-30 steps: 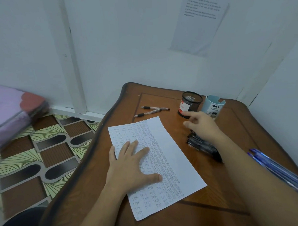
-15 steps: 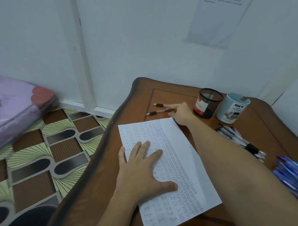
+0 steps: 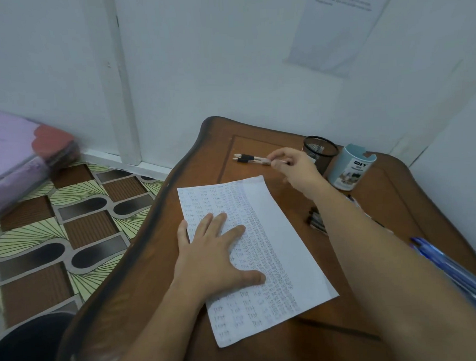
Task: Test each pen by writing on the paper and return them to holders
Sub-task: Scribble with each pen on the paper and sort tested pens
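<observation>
Over at the far side of the bench [image 3: 154, 279], the right hand [image 3: 293, 168] is on the pair of pens [image 3: 248, 157], with thumb and fingertips pinched onto their near ends and the black grips and tips pointing left. Whether it has both or just one, I can't tell, nor whether they're clear of the wood. The left hand [image 3: 215, 252] is flat on the paper [image 3: 277, 227], fingers straight and spread, pressing the sheet down and gripping nothing. That sheet lies at a slant mid-bench, its left part packed with rows of small writing, with a blank strip along the right edge. Just beyond the right hand stand the two holders side by side: the black mesh holder [image 3: 321, 149] and, to its right, the pale blue holder [image 3: 348, 172] marked DIY. Black pens [image 3: 316, 220] lie on the bench, partly hidden under the right forearm. Blue pens [image 3: 453, 269] lie bundled at the right edge. A printed notice [image 3: 342, 25] hangs on the wall above.
</observation>
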### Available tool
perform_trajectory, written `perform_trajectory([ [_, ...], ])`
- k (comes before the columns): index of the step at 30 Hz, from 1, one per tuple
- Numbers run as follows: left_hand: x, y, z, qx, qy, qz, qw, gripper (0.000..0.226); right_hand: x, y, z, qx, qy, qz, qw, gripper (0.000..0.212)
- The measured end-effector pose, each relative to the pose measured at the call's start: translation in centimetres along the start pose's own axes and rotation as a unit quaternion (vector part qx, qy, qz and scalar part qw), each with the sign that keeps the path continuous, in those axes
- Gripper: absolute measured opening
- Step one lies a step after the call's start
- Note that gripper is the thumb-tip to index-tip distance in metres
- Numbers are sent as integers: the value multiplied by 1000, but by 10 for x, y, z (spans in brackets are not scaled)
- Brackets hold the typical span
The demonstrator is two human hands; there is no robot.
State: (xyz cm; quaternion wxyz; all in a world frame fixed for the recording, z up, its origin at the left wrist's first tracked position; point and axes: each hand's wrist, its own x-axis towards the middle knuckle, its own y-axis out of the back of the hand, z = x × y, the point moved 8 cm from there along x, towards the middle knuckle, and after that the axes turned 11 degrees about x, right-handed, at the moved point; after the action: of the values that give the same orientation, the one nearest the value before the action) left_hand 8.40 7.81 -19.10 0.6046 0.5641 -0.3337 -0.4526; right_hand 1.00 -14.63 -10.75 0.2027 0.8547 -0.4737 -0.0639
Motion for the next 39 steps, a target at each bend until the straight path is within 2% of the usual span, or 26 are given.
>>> perform_trajectory([
  [3,-2,1,0,2,-3,4,1000,104,-28,27,-15,112,6,38,993,19],
  [5,-3,3,2,6,-3,4,1000,104,-53,37,-15,222,-11,51,974,21],
  [8,-5,7,4,7,-5,0,1000,102,-97,38,-10,367,-46,48,928,26],
  [11,-9,9,6,8,-9,6,1000,101,-134,35,5,452,-74,61,887,36],
  [16,-12,10,7,11,-11,10,1000,99,-172,30,25,578,-99,99,804,25],
  [18,-12,10,6,11,-11,13,1000,99,-182,29,29,602,-103,107,785,21],
  [22,-10,9,7,9,-8,18,1000,99,-191,28,34,579,-106,93,803,20],
  [30,-6,5,5,8,-5,17,1000,101,-190,22,32,525,-82,46,846,50],
  [39,-6,4,5,7,-2,26,1000,101,-189,16,34,507,-119,20,853,27],
])
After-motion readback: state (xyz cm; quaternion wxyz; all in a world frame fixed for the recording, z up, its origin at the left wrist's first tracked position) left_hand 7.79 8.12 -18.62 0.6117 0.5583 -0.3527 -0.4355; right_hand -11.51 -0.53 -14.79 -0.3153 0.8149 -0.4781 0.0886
